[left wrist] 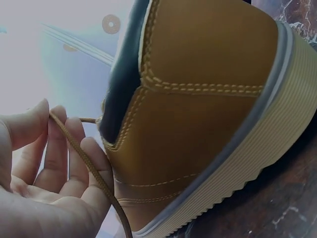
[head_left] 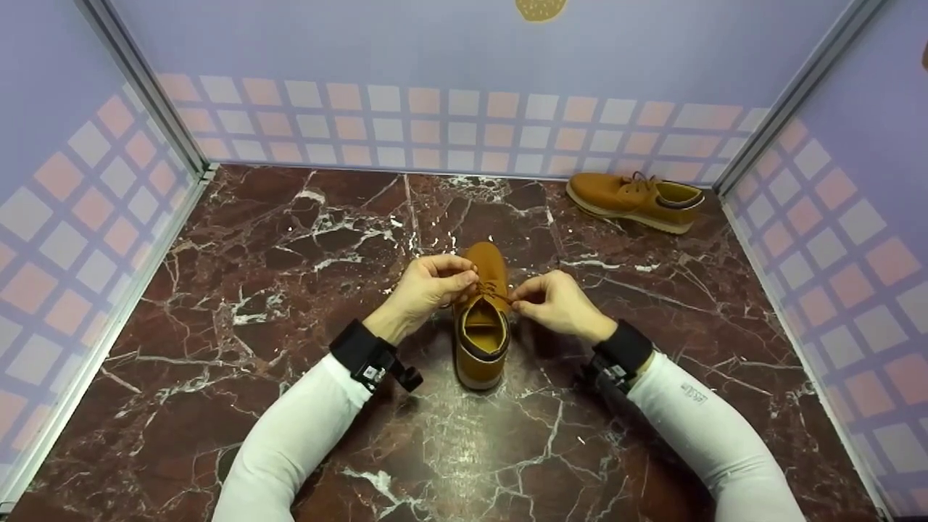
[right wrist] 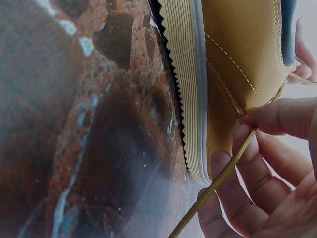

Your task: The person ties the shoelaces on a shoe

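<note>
A tan leather shoe (head_left: 480, 368) with a yellow lining stands upright on the marble-patterned surface, its toe pointing away from me. My left hand (head_left: 437, 285) is at the left of its lacing and pinches one end of the brown shoelace (left wrist: 81, 154) between thumb and forefinger. On the opposite side, my right hand (head_left: 554, 301) pinches the other lace end (right wrist: 225, 171), whose tail hangs down past the fingers. Both ends run from the top of the shoe's tongue out to the sides. The stitched side and ribbed pale sole (left wrist: 292, 106) fill much of the left wrist view.
A matching tan shoe (head_left: 616, 196) with its laces on lies at the back right, near the wall. Purple walls with pink and white squares (head_left: 464, 130) enclose the dark red marbled surface (head_left: 290, 290) at the back and both sides.
</note>
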The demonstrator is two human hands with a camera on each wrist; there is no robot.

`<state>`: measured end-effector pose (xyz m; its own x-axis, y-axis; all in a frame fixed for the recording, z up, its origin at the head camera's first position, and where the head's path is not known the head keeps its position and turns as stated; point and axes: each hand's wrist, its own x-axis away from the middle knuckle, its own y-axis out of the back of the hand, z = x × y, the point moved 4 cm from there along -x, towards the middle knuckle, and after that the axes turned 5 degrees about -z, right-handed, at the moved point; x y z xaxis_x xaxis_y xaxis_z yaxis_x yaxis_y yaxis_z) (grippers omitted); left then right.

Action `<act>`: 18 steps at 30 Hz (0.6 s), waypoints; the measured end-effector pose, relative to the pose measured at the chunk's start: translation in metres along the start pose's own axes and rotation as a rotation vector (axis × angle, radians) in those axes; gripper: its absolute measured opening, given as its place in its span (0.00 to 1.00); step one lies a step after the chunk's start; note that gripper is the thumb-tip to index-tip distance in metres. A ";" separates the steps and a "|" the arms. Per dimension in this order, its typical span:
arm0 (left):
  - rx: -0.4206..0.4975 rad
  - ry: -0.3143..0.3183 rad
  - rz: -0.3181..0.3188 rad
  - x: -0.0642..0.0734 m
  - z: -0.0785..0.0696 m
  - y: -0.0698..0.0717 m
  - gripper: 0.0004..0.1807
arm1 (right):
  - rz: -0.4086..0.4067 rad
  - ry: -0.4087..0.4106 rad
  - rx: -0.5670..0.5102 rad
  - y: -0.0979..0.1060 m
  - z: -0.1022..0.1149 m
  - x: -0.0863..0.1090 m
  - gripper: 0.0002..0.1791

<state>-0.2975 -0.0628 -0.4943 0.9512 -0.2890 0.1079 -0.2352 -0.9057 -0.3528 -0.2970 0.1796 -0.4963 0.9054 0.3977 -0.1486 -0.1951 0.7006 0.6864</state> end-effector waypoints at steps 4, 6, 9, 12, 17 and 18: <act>0.007 -0.011 -0.036 -0.003 0.004 0.000 0.19 | 0.002 0.007 0.000 0.001 0.000 0.000 0.09; 0.011 -0.018 -0.047 -0.004 0.005 0.000 0.19 | 0.003 0.009 -0.006 0.001 0.000 0.000 0.09; 0.022 -0.019 -0.059 -0.005 0.005 -0.001 0.19 | 0.008 0.014 -0.008 0.000 0.000 -0.001 0.09; 0.018 -0.013 -0.060 -0.005 0.005 -0.001 0.18 | 0.011 0.013 -0.008 0.000 0.000 -0.001 0.10; -0.005 -0.016 -0.053 -0.005 0.005 -0.002 0.15 | 0.009 0.015 -0.021 0.000 0.000 0.000 0.09; -0.011 -0.018 -0.056 -0.006 0.005 -0.002 0.14 | 0.009 0.015 -0.025 0.000 0.000 0.000 0.09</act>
<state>-0.3014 -0.0576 -0.4991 0.9663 -0.2326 0.1104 -0.1839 -0.9235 -0.3367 -0.2971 0.1792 -0.4959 0.8979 0.4125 -0.1534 -0.2125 0.7116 0.6697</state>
